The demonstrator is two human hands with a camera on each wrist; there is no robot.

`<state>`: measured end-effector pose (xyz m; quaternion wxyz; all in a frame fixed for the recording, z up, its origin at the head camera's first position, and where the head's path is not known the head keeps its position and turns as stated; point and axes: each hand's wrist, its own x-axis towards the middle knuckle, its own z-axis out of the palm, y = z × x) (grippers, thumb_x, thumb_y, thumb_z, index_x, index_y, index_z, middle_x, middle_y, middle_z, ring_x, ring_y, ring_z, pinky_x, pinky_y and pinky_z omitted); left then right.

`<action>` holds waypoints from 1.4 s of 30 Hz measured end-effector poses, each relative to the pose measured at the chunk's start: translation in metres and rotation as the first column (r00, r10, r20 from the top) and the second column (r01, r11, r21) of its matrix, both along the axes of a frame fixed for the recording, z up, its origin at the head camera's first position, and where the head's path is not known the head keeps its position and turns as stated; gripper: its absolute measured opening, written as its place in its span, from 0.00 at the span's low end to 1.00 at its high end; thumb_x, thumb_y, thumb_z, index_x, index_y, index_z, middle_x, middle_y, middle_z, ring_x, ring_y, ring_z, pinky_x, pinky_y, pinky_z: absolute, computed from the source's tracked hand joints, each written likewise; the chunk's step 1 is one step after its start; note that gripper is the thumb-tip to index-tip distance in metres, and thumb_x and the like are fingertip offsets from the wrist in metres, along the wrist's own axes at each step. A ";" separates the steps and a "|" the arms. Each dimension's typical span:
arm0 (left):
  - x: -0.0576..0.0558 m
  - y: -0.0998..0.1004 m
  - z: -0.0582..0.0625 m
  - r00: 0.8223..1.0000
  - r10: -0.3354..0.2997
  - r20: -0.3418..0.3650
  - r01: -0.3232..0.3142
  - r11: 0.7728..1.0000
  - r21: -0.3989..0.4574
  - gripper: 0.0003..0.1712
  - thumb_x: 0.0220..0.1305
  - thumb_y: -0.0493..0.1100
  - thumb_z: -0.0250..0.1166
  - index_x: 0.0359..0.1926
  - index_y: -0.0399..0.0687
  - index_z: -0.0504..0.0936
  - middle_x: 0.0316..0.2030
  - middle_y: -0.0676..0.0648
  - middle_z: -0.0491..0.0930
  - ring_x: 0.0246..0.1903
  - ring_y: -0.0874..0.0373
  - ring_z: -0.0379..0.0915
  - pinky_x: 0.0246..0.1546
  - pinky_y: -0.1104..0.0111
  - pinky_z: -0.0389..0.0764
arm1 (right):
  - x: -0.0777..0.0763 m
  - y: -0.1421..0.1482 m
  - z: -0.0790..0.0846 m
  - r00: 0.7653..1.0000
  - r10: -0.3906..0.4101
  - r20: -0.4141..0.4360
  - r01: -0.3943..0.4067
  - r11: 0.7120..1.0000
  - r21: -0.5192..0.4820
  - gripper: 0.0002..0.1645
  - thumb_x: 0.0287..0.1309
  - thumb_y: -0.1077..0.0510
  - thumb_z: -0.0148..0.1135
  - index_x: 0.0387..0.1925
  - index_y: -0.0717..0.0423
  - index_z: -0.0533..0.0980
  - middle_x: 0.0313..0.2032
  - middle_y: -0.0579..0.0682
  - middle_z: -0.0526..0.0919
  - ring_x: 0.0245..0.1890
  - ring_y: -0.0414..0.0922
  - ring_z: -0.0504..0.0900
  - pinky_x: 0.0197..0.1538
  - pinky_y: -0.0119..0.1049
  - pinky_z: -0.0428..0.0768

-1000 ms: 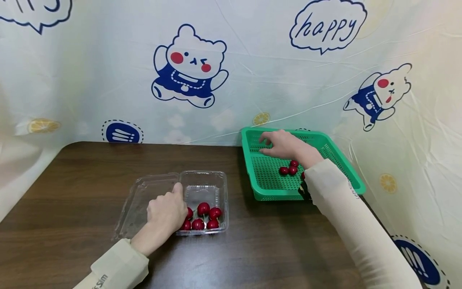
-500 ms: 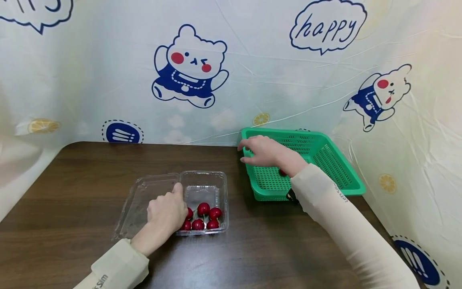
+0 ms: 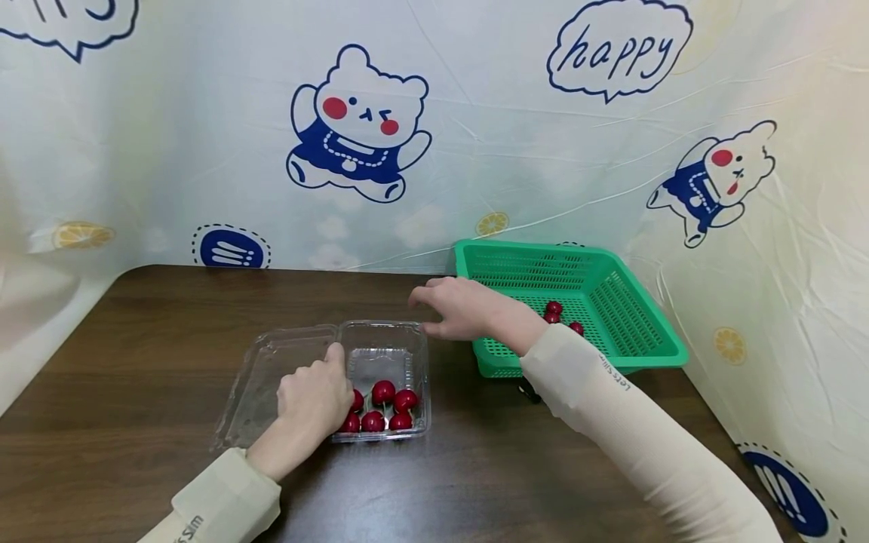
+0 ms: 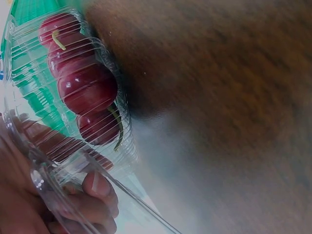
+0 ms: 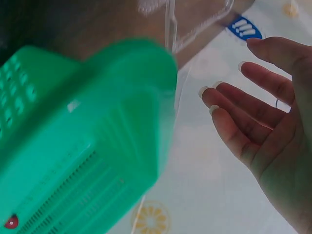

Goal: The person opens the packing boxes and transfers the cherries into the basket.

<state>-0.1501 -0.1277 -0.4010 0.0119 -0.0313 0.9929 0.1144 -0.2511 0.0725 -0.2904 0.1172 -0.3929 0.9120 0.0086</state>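
Note:
A clear plastic clamshell container lies opened on the table, its lid folded out to the left. Several dark red cherries sit in the near half of its base. My left hand holds the container at the hinge side, index finger stretched along it; the left wrist view shows curled fingers through the plastic. Between container and basket hovers my right hand, fingers loosely bent. Nothing shows in its grasp in the right wrist view. Below it, the green basket holds cherries, partly hidden by the sleeve.
The brown wooden table meets a printed cloth at the back and right. The basket's left rim stands taller than the container and lies just right of it. A small black object shows beneath the right cuff.
My right hand has moved left from over the basket, past its left rim, toward the container. The left hand and container stay where they were, and the cherries in the container look unchanged.

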 end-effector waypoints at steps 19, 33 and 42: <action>-0.001 0.000 0.001 1.000 0.000 0.005 0.000 1.000 -0.005 0.10 0.64 0.42 0.54 0.37 0.40 0.64 0.26 0.34 0.81 0.22 0.39 0.78 0.18 0.52 0.72 | 0.022 -0.030 -0.030 0.993 0.115 0.024 -0.117 0.984 0.137 0.22 0.62 0.53 0.62 0.58 0.48 0.76 0.54 0.48 0.83 0.44 0.42 0.84 0.46 0.36 0.82; -0.002 -0.001 0.002 0.999 -0.006 0.031 0.006 1.000 -0.002 0.12 0.65 0.43 0.55 0.39 0.39 0.64 0.23 0.36 0.79 0.19 0.42 0.76 0.18 0.53 0.72 | 0.031 -0.041 -0.045 0.986 0.141 0.089 -0.158 0.961 0.226 0.17 0.58 0.55 0.64 0.51 0.44 0.80 0.47 0.45 0.86 0.37 0.40 0.81 0.40 0.32 0.80; -0.001 0.000 0.001 1.000 -0.004 0.019 0.004 1.000 -0.006 0.12 0.65 0.44 0.55 0.37 0.40 0.64 0.22 0.36 0.79 0.19 0.41 0.77 0.17 0.53 0.72 | 0.036 -0.040 -0.053 0.982 0.172 0.080 -0.186 0.956 0.229 0.17 0.55 0.57 0.66 0.49 0.45 0.81 0.41 0.43 0.87 0.33 0.38 0.81 0.38 0.31 0.80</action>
